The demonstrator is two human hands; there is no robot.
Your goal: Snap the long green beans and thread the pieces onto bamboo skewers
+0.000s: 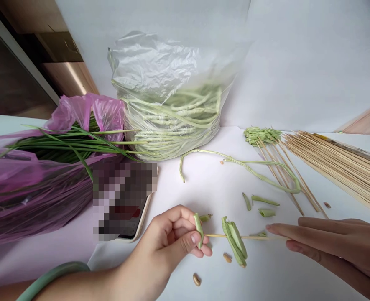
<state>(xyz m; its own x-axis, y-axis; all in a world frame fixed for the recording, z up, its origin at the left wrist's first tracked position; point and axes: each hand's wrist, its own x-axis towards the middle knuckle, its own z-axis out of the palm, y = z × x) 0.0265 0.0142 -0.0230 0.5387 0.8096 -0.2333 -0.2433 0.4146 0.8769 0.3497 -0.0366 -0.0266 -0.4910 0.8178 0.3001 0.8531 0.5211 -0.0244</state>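
My left hand (178,238) is closed, pinching a short piece of green long bean (199,230) between thumb and fingers. One end of a thin bamboo skewer (216,235) meets this piece. Further along, two bean pieces (234,241) sit side by side across the skewer. My right hand (332,246) is at the skewer's right end, which runs between its thumb and straight fingers. Several loose cut bean pieces (266,212) lie beyond the skewer. A brown bean seed (196,279) and another seed (227,257) rest on the white surface close by.
A clear plastic bag of long beans (172,117) stands at the back. Green stalks (62,144) in a purple bag (47,200) and a phone (128,200) lie left. Filled skewers (261,136), a skewer bundle (335,167) and a long bean (250,167) lie right.
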